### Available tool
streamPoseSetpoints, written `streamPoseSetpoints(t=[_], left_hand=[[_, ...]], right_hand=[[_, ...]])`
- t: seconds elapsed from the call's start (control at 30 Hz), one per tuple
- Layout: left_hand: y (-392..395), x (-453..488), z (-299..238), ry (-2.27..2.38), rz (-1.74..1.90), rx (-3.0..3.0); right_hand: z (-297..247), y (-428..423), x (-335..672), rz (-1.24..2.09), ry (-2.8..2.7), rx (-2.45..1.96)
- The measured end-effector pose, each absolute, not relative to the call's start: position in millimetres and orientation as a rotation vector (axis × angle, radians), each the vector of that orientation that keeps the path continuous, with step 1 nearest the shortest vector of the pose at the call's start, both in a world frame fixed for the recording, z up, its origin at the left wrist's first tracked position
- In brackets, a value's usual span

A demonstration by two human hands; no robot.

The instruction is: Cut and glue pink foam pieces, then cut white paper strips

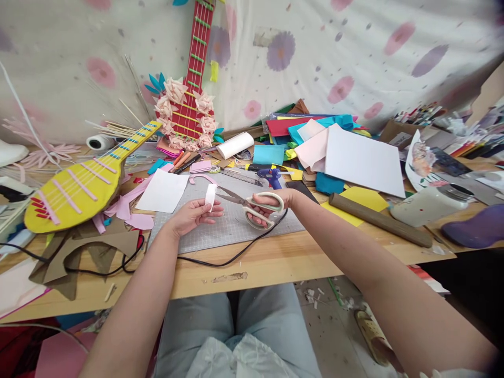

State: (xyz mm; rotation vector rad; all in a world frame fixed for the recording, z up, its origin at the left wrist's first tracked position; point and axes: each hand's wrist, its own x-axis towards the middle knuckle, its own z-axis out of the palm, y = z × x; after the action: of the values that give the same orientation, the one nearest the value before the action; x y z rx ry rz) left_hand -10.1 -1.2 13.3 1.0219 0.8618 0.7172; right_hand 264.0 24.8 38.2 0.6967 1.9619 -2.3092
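Observation:
Between the thumb and fingers of my left hand (pixel 196 216) is a small strip of white paper (pixel 210 195), held upright. My right hand (pixel 272 203) grips a pair of scissors (pixel 235 198) by the white handles, with fingers through the loops. The blades point left toward the paper strip and are parted a little; their tips are close to it. Whether they touch it I cannot tell. Both hands are above a grey cutting mat (pixel 197 239). A white sheet of paper (pixel 163 190) lies to the left of my left hand.
A yellow cardboard lute (pixel 79 191) lies at left; a red one with paper petals (pixel 189 115) leans on the curtain. A blue glue gun (pixel 272 177) lies behind the scissors, and a black cord (pixel 226 262) crosses the mat. A brown roll (pixel 380 219) and a jar (pixel 431 205) are at right.

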Motion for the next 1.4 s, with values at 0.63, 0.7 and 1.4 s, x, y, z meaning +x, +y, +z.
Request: streamPoseSetpoints(t=[0.63, 0.7, 1.4], left_hand=[[-3, -7, 8, 0.849, 0.582, 1.153], [-4, -6, 8, 0.844, 0.575, 1.158], [-4, -5, 8, 0.901, 0.639, 1.167]], right_hand=[[39, 27, 258, -2.354, 1.932, 0.661], [37, 27, 256, -2.387, 1.940, 0.627], [29, 28, 250, -2.615, 2.003, 0.637]])
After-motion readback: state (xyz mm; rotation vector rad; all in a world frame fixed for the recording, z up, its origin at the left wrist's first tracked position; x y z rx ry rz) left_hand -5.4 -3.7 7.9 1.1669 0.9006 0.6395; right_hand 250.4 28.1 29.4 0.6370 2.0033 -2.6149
